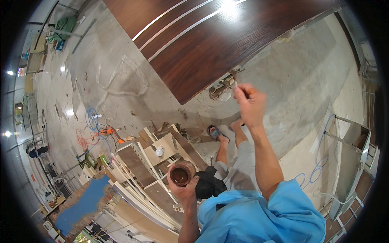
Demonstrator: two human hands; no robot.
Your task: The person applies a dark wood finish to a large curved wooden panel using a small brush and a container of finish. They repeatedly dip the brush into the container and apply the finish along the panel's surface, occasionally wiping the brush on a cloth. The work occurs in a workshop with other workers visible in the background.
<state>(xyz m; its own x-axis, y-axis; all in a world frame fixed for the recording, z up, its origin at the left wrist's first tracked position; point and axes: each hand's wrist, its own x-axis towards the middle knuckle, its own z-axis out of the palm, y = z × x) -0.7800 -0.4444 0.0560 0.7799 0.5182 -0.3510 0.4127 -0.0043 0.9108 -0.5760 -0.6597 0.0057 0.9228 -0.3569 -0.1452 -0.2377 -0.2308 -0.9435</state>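
My left hand [187, 192] is wrapped round a small round cup [177, 166] with dark reddish-brown liquid inside. It is held upright above a heap of boards. My right hand [252, 103], slightly blurred, is closed in a pinch on a thin, light-ended, brush-like tool [235, 84]. The tool's far end points at the lower edge of a large glossy dark-brown wood-grain panel [206, 56]. Whether it touches that edge I cannot tell. Several pale stripes run across the panel's left part, and a lamp reflects near its top.
Scrap boards and pale strips [154, 158] lie in a heap left of my legs, with a white cup [159, 151] on top. Blue hoses [92, 121] and an orange tool [107, 131] are on the concrete floor. A metal-framed cabinet [348, 137] stands at right.
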